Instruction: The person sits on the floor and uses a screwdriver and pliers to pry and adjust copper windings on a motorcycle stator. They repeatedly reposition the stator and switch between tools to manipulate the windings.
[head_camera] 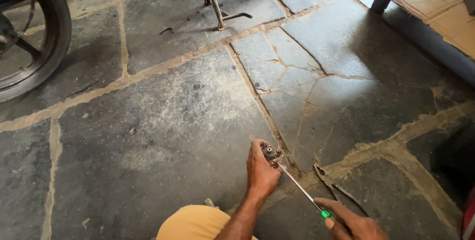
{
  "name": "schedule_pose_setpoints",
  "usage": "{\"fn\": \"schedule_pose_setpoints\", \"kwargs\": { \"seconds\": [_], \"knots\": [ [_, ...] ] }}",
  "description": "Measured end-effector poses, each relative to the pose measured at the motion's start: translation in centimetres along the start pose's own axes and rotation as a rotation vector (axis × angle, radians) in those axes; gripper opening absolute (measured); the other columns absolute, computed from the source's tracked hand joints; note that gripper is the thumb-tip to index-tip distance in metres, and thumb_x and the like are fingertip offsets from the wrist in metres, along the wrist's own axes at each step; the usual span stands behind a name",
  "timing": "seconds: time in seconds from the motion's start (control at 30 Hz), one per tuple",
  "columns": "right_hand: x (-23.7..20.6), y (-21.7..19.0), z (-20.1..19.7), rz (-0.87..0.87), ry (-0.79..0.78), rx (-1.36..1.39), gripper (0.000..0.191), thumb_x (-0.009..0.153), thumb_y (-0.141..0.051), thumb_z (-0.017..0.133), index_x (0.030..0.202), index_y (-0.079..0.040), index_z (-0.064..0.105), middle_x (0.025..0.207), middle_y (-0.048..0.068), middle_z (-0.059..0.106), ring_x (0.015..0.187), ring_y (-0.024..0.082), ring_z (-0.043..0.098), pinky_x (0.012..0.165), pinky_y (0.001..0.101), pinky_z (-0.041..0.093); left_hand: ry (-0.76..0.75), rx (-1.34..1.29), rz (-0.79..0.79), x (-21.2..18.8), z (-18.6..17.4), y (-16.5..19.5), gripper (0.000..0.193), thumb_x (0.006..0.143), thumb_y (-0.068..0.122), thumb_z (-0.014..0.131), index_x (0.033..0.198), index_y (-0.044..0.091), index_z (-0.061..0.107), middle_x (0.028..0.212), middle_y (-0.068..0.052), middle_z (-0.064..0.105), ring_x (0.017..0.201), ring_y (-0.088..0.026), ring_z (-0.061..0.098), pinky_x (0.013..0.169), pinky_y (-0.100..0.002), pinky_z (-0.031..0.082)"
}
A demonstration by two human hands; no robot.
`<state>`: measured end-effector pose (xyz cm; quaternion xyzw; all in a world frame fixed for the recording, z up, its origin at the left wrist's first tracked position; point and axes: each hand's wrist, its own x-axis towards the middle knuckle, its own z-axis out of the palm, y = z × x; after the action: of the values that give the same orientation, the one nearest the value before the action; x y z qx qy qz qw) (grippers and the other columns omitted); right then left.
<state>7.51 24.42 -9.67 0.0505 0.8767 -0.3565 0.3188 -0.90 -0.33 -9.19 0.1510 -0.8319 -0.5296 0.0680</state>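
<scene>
Left hand (261, 170) fingers wrapped around small metal part (271, 154) on stone floor (163, 121), right hand (354, 223) gripping screwdriver (302, 190), tip at the part, pliers (336, 188) just right of the part.

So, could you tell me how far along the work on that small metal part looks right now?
Done: the small metal part sits off the motorcycle, on the stone floor. In hand: the left hand steadies it while the right hand drives a green-handled screwdriver into it. Left: pliers lie unused; the part stays uninstalled.
</scene>
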Motion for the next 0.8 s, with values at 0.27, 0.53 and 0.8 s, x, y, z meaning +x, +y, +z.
{"fn": "schedule_pose_setpoints", "kwargs": {
  "seconds": [0.27,0.53,0.8],
  "knots": [
    [0.4,1.6,-3.1,-0.012,-0.221,0.375,0.051,0.096,-0.024,0.066,0.147,-0.021,0.059,0.055,0.002,0.050,0.048,0.013,0.049,0.049,0.0337,0.041,-0.116,0.058,0.213,-0.6,-0.4,0.1,0.062,0.066,-0.003,0.083,0.120,0.010,0.056,0.115,-0.014,0.063,0.107,-0.033,0.064,0.088,-0.043,0.052],
    [1.4,4.8,1.6,-0.274,0.037,0.208,0.052,0.098,-0.018,0.064,0.150,-0.013,0.067,0.059,0.003,0.060,0.063,0.014,0.073,0.125,0.0427,0.027,-0.147,0.079,0.151,-0.7,-0.6,0.7,0.040,0.079,0.002,0.073,0.115,0.011,0.058,0.112,-0.015,0.061,0.103,-0.036,0.064,0.086,-0.046,0.052],
    [2.0,3.3,5.9,-0.405,0.328,-0.030,0.044,0.099,-0.033,0.065,0.142,-0.028,0.070,0.088,-0.006,0.078,0.090,0.006,0.075,0.115,0.0487,0.028,-0.117,0.140,-0.096,0.3,-0.6,0.2,0.045,0.077,0.012,0.079,0.117,0.012,0.057,0.115,-0.011,0.059,0.105,-0.032,0.064,0.089,-0.045,0.052]
  ]
}}
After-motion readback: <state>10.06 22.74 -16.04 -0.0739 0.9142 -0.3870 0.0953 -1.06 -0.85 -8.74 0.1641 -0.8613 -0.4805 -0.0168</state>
